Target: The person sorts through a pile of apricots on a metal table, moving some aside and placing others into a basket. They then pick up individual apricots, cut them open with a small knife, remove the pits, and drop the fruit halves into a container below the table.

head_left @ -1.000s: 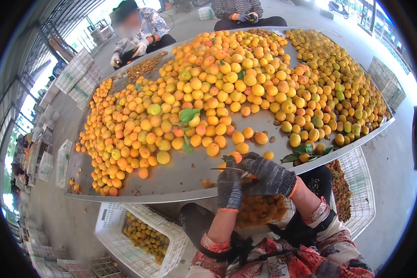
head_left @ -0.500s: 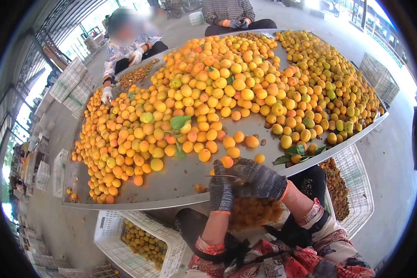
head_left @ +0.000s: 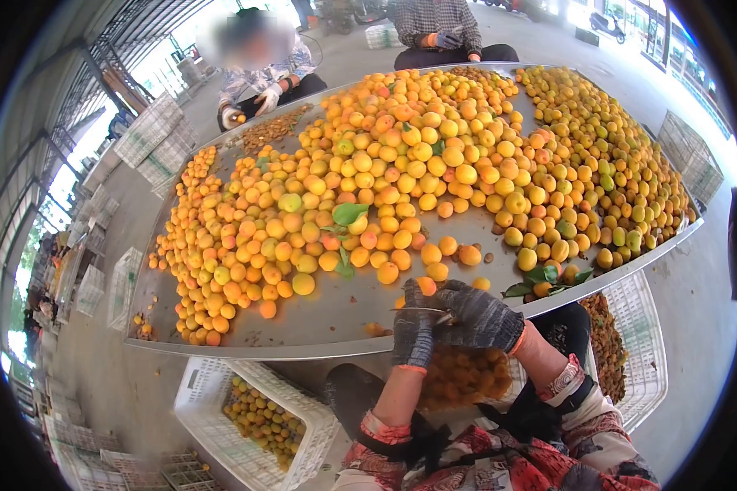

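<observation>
L hand (head_left: pixel 413 327) & R hand (head_left: pixel 479 315), both gloved, are meeting at table (head_left: pixel 319 315) edge, clenching together round one apricot (head_left: pixel 426 286), partly hidden; thin blade (head_left: pixel 422 309) is poking out between them. Apricot heap (head_left: pixel 401 164) is lying just beyond.

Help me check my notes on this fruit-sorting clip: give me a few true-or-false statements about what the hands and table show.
1. Both hands wear dark knit gloves. True: left hand, right hand.
2. The hands hold an apricot at the near edge of the metal table. True.
3. The table holds green apples. False: it is heaped with orange apricots.
4. The white crate below the table is empty. False: it holds fruit.
5. Nobody else is at the table. False: people sit at the far side.
</observation>
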The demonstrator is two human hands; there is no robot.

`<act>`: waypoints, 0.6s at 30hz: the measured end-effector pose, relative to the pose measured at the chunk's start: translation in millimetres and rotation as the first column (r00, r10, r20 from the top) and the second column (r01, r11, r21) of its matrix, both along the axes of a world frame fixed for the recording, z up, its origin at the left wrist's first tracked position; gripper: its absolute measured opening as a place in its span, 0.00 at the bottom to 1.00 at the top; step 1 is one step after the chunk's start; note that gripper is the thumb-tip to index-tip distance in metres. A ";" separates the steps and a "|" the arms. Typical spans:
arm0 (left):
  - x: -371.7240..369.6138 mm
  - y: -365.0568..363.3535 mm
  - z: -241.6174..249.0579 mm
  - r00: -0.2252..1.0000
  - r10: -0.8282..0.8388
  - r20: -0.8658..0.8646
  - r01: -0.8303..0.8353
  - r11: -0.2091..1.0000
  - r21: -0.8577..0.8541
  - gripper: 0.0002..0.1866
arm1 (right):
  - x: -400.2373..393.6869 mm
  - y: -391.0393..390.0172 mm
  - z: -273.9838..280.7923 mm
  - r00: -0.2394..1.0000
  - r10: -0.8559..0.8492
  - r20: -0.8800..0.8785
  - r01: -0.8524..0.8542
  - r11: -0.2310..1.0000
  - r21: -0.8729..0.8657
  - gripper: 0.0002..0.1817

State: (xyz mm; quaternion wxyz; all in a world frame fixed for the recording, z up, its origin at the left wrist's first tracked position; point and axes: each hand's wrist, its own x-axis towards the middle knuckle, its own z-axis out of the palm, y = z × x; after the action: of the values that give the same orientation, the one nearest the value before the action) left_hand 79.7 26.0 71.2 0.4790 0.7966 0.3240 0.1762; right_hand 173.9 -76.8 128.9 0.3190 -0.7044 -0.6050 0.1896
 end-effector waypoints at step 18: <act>-9.4 5.2 -40.4 0.943 -0.071 0.326 -0.011 0.970 0.243 0.14 | -1.2 6.4 -67.9 0.692 -0.063 -0.719 0.215 0.969 0.123 0.26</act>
State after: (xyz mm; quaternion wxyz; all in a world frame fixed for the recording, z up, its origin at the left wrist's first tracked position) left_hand 70.4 31.2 30.7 0.4288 0.8126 0.2027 0.3387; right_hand 172.7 -70.3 61.0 0.6089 -0.5855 -0.3957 0.3603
